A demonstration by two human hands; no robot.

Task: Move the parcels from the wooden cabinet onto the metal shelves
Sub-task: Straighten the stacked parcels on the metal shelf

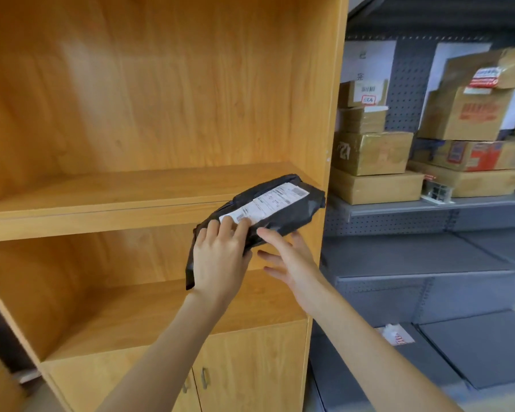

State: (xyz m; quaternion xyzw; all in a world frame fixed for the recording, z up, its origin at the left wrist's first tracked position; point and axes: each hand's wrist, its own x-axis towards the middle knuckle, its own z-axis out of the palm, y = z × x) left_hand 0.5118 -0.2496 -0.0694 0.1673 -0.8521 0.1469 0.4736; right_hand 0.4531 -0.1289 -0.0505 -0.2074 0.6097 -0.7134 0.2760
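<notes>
**Holding a black parcel at the wooden cabinet's edge**

Gripping the lower end of a black parcel [268, 209], the person's left hand [217, 260] curls its fingers over the top face beside the white shipping label [268, 205], thumb tucked underneath. The parcel sits at the centre of the head view, tilted, its upper end pointing toward 2 o'clock and overlapping the front lip of the wooden cabinet [161, 114] middle shelf, close to the cabinet's right side panel. Whether that end rests on the shelf board cannot be told.

The right hand [289, 257] lies just at 4 o'clock from the parcel, fingers straight and spread, palm turned toward the bag's underside; one fingertip reaches the parcel's lower edge and the hand holds nothing.

At 3 o'clock stand the grey metal shelves [428, 260] with a pegboard back. Their upper level carries stacked cardboard boxes [372, 153], some taped and labelled. A small white packet [394, 334] lies on a lower level, toward 5 o'clock. Two cabinet doors [244, 370] with metal handles close the cabinet's base at 6 o'clock.
</notes>
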